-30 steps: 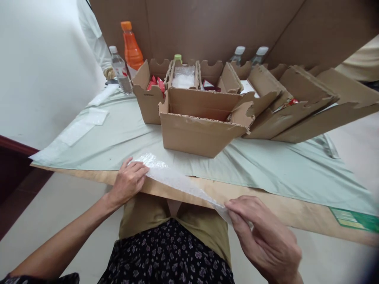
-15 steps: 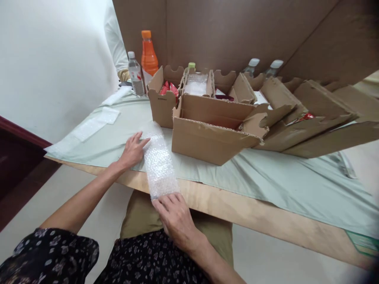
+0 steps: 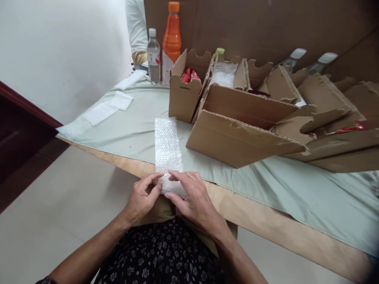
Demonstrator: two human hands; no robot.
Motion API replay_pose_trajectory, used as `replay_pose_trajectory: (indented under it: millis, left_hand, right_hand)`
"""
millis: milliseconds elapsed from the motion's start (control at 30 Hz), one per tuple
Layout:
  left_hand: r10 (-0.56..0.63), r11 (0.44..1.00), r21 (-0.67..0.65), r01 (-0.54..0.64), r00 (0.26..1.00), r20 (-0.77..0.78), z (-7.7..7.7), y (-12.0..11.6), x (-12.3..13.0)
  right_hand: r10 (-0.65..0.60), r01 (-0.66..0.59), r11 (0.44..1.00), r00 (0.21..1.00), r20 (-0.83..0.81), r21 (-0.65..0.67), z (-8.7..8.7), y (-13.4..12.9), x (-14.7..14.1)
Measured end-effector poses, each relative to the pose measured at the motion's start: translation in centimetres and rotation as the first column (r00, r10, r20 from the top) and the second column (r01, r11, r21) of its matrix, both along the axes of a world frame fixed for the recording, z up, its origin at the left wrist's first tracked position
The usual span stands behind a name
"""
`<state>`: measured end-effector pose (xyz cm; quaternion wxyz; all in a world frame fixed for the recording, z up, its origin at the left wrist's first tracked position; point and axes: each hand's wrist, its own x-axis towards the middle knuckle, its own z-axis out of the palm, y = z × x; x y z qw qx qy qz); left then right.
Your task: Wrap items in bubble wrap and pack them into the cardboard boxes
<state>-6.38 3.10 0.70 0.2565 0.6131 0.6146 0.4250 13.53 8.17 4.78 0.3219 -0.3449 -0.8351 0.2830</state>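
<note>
A strip of bubble wrap lies lengthwise on the table, its near end bunched or folded over at the wooden edge. My left hand pinches the left side of that near end between thumb and fingers. On the other side my right hand grips the same end, thumb low and fingers curled over the top. Whether anything is wrapped inside the near end is hidden by the hands.
Cardboard bins stand in a row to the right, some holding red packets and bubble wrap. More bubble wrap strips lie at the left. Behind them stand a clear bottle and an orange bottle. A person's white sleeve shows at the back.
My left hand has come back from the strip's far part to its near end, beside my right hand. The near end is now gathered between both hands. The view has shifted left.
</note>
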Motion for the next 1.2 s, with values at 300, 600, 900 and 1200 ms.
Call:
replay_pose_trajectory:
  millis: [300,600,900,1200]
  left_hand:
    - [0.232,0.939,0.31,-0.147,0.937,-0.26,-1.7,1.0,0.4]
    - [0.292,0.933,0.278,-0.23,0.933,-0.21,-2.0,1.2,0.2]
    - [0.333,0.913,0.32,-0.252,0.914,-0.232,-2.3,2.3,-0.4]
    - [0.306,0.924,0.327,-0.199,0.898,-0.317,-2.3,3.4,-0.7]
  right_hand:
    - [-0.226,0.233,0.962,0.972,0.069,-0.139,-4.2,1.2,0.6]
    - [-0.27,0.276,0.953,0.961,-0.06,0.126,-5.0,-0.3,1.2]
    - [-0.33,0.336,0.933,0.942,-0.068,0.13,-5.3,-0.3,0.1]
    - [-0.166,0.07,0.938,0.95,0.263,0.339,-5.1,0.3,-0.7]
